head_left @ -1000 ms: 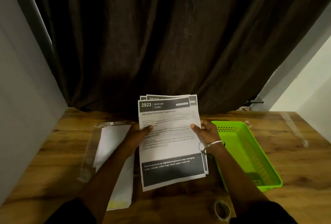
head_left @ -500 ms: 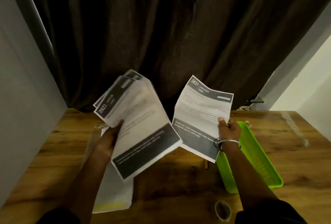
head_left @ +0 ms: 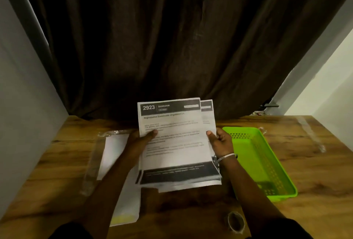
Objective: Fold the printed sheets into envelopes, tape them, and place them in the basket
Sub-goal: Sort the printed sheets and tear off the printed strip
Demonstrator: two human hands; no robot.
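A stack of printed sheets [head_left: 175, 143], the top one headed "2923" with a dark band at its bottom, is held up over the middle of the wooden table [head_left: 315, 172]. My left hand [head_left: 142, 139] grips the stack's left edge, thumb on the front. My right hand [head_left: 219, 139], with a metal bangle at the wrist, grips the right edge the same way. A second sheet peeks out behind at the top right. The bright green basket [head_left: 267, 162] lies just right of my right hand. A clear tape roll [head_left: 236, 222] lies near the table's front edge.
A white paper pack in a clear plastic sleeve [head_left: 116, 162] lies on the table left of the stack, partly under my left forearm. A dark brown curtain [head_left: 172, 38] hangs behind the table. A grey wall [head_left: 24, 105] borders the left side.
Half a second ago the hands were apart, the right one holding a single sheet and the left the rest. Now the sheets are back together in one stack held by both hands.
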